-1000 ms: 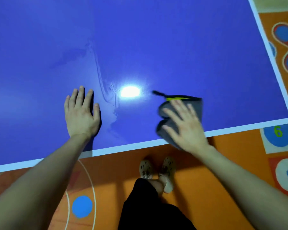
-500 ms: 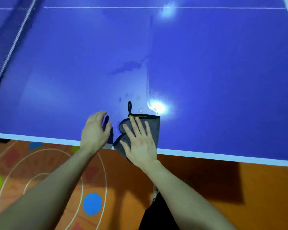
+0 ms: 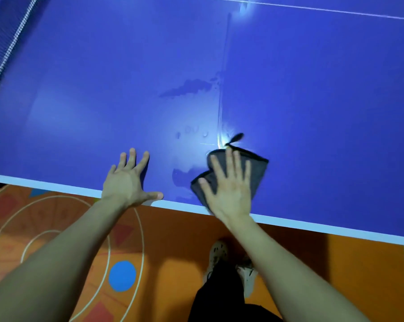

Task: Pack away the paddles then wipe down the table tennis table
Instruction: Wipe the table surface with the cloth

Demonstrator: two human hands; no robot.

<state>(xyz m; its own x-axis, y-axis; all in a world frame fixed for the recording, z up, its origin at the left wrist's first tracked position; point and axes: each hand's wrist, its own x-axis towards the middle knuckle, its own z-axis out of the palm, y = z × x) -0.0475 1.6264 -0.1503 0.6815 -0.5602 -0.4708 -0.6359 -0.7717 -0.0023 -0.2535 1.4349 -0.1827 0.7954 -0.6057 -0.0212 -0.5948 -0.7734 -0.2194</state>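
Observation:
The blue table tennis table (image 3: 312, 101) fills the upper view, its white near edge running across the middle. A folded grey cloth (image 3: 258, 169) with a black hanging loop lies near that edge. My right hand (image 3: 228, 184) presses flat on the cloth with fingers spread and straight. My left hand (image 3: 128, 180) rests flat on the table to the left of the cloth, fingers spread, thumb along the white edge. Wet smears and droplets (image 3: 189, 88) show on the surface beyond and between the hands. No paddles are in view.
The net (image 3: 1, 40) runs along the far left. A white centre line (image 3: 335, 10) crosses the top. Below the table edge is an orange floor (image 3: 173, 240) with painted circles and shapes, and my feet in pale shoes (image 3: 217, 254).
My right hand has slid the cloth to the right along the near edge, away from my left hand. The left hand has spread flat on the table. The view has shifted slightly.

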